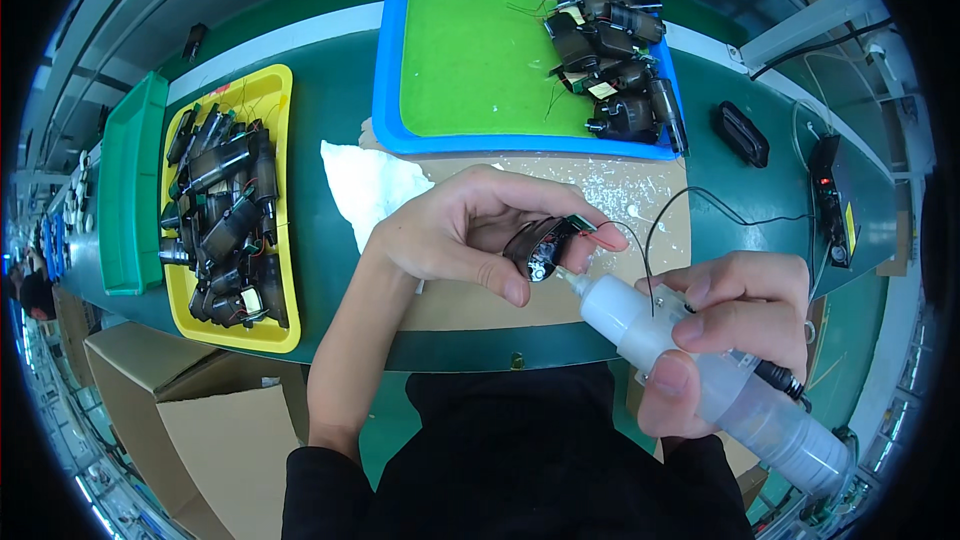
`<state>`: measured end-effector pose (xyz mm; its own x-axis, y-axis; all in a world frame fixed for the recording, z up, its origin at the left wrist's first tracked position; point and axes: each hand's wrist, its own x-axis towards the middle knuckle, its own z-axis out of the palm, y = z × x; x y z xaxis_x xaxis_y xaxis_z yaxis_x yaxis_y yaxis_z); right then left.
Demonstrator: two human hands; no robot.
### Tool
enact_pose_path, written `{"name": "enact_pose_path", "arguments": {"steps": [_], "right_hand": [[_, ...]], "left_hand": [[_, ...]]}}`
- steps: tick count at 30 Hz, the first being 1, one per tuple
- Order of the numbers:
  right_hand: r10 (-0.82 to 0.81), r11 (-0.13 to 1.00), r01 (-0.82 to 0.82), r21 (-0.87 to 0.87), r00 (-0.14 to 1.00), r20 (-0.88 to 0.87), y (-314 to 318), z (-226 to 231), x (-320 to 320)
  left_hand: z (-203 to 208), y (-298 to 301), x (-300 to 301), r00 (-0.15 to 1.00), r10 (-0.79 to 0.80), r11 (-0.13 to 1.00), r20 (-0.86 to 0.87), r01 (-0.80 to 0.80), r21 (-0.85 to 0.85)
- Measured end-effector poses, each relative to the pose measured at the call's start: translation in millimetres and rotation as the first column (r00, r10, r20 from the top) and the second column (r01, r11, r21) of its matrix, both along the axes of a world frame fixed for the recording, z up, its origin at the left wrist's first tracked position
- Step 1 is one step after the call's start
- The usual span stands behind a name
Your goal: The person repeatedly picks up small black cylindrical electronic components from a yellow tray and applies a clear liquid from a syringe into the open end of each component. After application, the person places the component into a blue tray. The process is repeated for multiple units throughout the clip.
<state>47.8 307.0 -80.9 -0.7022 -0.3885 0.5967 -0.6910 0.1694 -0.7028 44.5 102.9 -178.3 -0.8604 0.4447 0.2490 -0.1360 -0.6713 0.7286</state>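
My left hand [470, 230] is closed around a dark, glossy small motor-like part [537, 248] with a small green board and thin red and dark wires at its upper end. My right hand [730, 325] grips a white and translucent glue dispenser [632, 318], slanting up to the left. The dispenser's narrow tip meets or nearly meets the part's lower edge; I cannot tell whether they touch. A thin dark cable arcs over from a black box on the right. Beneath both hands lies a brown board [470, 312] spattered with white spots.
A yellow tray [284, 270] heaped with similar dark parts stands left, beside a green tray [120, 190]. At the back, a blue tray [390, 60] holds several more parts at its right. White cloth [365, 185], a black case [741, 134], a black box [828, 200] and a cardboard box [220, 440] surround me.
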Motion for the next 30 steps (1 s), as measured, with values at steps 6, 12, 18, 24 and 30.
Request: {"name": "enact_pose_path", "arguments": {"steps": [6,12,18,24,30], "right_hand": [[-0.067,0.995,0.066,-0.073,0.998,-0.013,-1,-10,5],[-0.129,0.991,0.132,-0.018,0.985,0.111,16,-45,-9],[-0.183,0.981,0.149,0.124,0.922,0.341,27,-87,-15],[-0.158,0.986,0.134,0.097,0.94,0.304,28,-87,-16],[-0.144,0.989,0.128,0.071,0.942,0.304,34,-84,-18]], "left_hand": [[-2,-5,7,0.998,0.064,0.996,-0.014,-0.063,0.064],[60,-55,29,0.853,0.276,0.38,-0.442,-0.52,-0.765],[92,-168,70,0.612,0.365,-0.521,-0.702,-0.491,-0.699],[70,-280,80,0.725,0.401,-0.651,-0.561,-0.205,-0.731],[76,-224,0,0.693,0.224,-0.635,-0.685,-0.429,-0.642]]}}
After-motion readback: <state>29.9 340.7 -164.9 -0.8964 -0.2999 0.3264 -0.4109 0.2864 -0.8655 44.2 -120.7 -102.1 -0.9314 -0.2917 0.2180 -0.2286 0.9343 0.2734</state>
